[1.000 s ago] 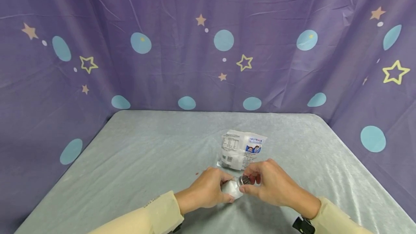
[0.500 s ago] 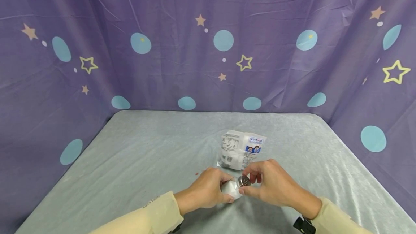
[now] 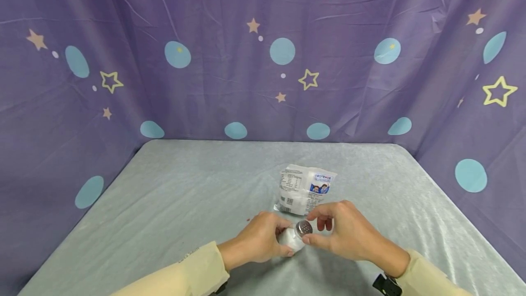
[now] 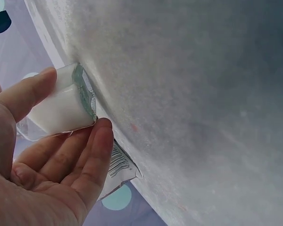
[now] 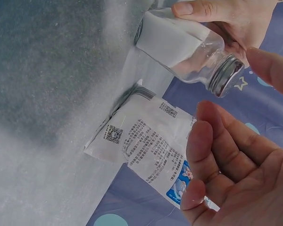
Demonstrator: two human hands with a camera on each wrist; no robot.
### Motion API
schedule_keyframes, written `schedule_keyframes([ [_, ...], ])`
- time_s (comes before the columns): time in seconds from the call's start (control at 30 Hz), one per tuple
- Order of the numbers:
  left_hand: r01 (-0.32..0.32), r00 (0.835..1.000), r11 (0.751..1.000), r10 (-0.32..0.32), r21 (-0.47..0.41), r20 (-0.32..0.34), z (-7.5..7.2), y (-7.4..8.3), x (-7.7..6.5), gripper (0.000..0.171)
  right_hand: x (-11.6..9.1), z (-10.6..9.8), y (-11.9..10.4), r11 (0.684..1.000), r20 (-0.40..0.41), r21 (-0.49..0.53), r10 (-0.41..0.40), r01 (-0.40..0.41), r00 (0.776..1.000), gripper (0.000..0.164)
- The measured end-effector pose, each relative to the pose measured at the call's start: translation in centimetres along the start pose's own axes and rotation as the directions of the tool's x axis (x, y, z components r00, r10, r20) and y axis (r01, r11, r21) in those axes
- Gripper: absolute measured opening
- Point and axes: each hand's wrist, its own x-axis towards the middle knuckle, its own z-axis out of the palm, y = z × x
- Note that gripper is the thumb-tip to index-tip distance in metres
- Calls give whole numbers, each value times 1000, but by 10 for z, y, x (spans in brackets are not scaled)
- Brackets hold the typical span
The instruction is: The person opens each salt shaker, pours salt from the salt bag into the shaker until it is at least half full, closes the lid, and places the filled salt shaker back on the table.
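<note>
My left hand (image 3: 260, 237) grips a small glass salt shaker (image 5: 172, 40) by its body, thumb on one side and fingers on the other. White grains fill much of the glass. Its perforated metal lid (image 3: 304, 228) is screwed on and faces up and to the right, so the shaker leans. Around the lid curves my right hand (image 3: 343, 232), its thumb and fingers spread apart with a gap to the metal in the right wrist view. The left wrist view shows the shaker's thick glass base (image 4: 86, 92) over the cloth.
Just behind the hands stands a white printed packet (image 3: 302, 188) with a blue picture. A pale grey-blue cloth covers the table (image 3: 197, 186). A purple patterned curtain (image 3: 222, 81) encloses the back and sides.
The shaker has tipped more upright and shifted slightly left in my left hand, its lid drawing away from my right fingers. My right hand has stayed almost where it was.
</note>
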Motion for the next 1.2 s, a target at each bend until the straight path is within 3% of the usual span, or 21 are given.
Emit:
schedule_keyframes([
  [0.43,38,999,999,-38,-36,9,-3,-7,-2,28,-1,-2,3,1000,-21,-16,-27,27,999,26],
  [0.9,56,998,998,-56,7,-10,-3,-11,-6,30,-4,-1,5,1000,3,-17,-8,8,1000,27],
  [1.2,54,999,998,-54,-15,-4,-8,-16,-11,43,-6,-2,11,999,-16,-35,5,-6,1000,25],
])
